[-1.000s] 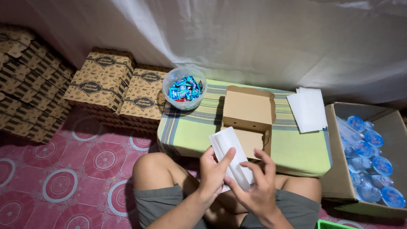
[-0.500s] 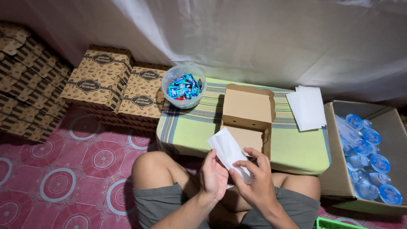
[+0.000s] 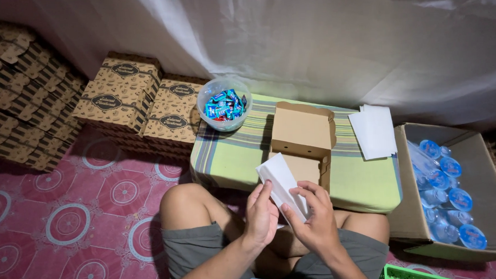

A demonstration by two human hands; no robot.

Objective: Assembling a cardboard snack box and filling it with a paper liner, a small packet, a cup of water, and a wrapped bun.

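Note:
Both my hands hold a folded white paper sheet (image 3: 280, 180) above my lap. My left hand (image 3: 261, 214) supports it from the left, fingers along its lower edge. My right hand (image 3: 313, 217) pinches its lower right part. Just beyond the paper stands an open brown cardboard box (image 3: 304, 140), lid up, on a low table covered with a striped green cloth (image 3: 232, 157).
A clear bowl of small blue wrapped candies (image 3: 224, 104) sits at the table's far left corner; a stack of white paper sheets (image 3: 373, 131) at its right. A carton of water cups (image 3: 445, 189) is on my right. Stacks of closed brown boxes (image 3: 118, 100) line the left.
The white paper has turned in my hands and now tilts up to the left; my fingers have shifted along it. The open box and the rest stay put.

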